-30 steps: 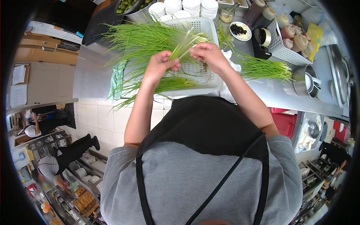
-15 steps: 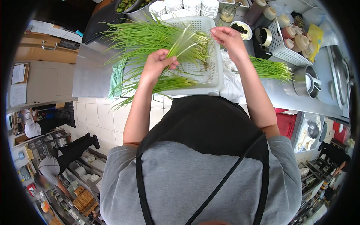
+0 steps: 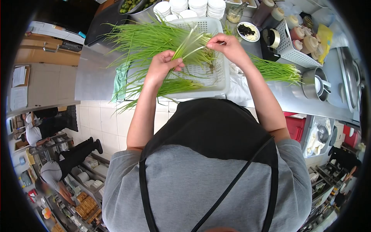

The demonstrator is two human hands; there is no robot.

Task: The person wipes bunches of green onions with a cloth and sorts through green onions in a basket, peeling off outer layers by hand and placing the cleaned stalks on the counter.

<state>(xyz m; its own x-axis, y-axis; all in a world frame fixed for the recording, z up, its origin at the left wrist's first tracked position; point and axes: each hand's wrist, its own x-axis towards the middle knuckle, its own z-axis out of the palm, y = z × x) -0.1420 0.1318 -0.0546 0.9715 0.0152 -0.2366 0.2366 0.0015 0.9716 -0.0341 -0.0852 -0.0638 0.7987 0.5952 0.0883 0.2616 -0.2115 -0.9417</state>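
My left hand [image 3: 165, 66] is closed around a small bunch of spring onions [image 3: 189, 41], their pale ends pointing up and right. With thumb and forefinger, my right hand [image 3: 228, 47] pinches the white end of one thin stalk that stretches across from that bunch. Below both hands is a white perforated basket [image 3: 225, 83]. A large heap of spring onions [image 3: 135, 38] lies in it, with green tops spilling over its left side. Another pile of spring onions [image 3: 280, 72] rests on the counter, right of my right forearm.
Stacks of white dishes [image 3: 198, 7] stand behind the basket. To the right are a bowl with dark and pale bits [image 3: 248, 31], a bottle basket [image 3: 299, 52] and metal pots [image 3: 312, 83]. A green cloth [image 3: 120, 79] lies left. Co-workers [image 3: 52, 170] are at the far left.
My right hand has moved left and slightly down toward the bunch, and now pinches a stalk's white end. My left hand has stayed in place with the bunch.
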